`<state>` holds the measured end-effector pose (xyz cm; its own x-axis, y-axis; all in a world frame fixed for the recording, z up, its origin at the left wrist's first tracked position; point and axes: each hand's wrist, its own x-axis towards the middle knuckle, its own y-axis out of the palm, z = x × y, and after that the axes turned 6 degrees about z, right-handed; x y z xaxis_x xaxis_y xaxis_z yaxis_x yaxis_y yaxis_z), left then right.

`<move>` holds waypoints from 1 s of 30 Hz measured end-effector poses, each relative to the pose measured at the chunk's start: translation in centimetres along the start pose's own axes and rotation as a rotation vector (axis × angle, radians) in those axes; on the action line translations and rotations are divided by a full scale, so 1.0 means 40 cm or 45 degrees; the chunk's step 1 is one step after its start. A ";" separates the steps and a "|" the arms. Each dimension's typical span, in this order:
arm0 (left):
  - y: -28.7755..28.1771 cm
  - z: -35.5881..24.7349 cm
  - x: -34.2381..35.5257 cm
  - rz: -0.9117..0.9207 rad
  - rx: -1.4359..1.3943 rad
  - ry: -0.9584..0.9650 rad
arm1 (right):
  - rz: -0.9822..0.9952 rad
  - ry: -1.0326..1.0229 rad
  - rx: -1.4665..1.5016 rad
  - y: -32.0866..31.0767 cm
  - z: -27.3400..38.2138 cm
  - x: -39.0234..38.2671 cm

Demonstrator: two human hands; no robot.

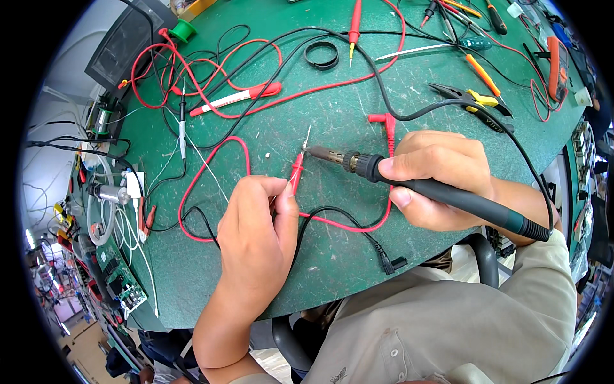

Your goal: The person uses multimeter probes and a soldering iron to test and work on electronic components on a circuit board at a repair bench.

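Observation:
My right hand (441, 185) is closed around a black soldering iron (435, 198), whose tip rests at or very near the bare metal end of a red test probe (297, 165). My left hand (252, 237) pinches at the lower part of that probe, with a thin light wire (290, 179) at the fingertips; how much of each it grips is partly hidden. The probe's metal pin (308, 134) points away from me. A red angled plug (387, 128) lies just beyond my right hand, and red and black leads loop on the green bench mat (339, 256) around both hands.
Pliers (470, 96), screwdrivers (476, 43), a meter (555, 67), a red-and-white marker (233, 99), a black ring (321, 56) and another red probe (354, 29) lie farther back. Tangled cables, a green spool (183, 31) and a circuit board (118, 281) are at the left.

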<state>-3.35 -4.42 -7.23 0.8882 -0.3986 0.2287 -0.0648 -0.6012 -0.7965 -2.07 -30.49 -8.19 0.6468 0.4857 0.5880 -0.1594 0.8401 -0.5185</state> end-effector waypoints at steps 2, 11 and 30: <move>0.000 0.001 0.001 -0.006 0.006 0.008 | 0.001 0.001 -0.003 0.001 0.000 0.000; 0.000 0.000 0.004 0.007 -0.002 0.010 | 0.022 0.007 -0.017 -0.001 0.004 0.002; 0.008 0.004 0.014 -0.002 -0.016 -0.005 | 0.075 -0.044 -0.013 -0.016 0.004 0.004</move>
<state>-2.80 -4.70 -7.46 0.8902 -0.3947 0.2275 -0.0690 -0.6105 -0.7890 -1.97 -30.90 -7.67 0.6105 0.5426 0.5769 -0.1890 0.8072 -0.5592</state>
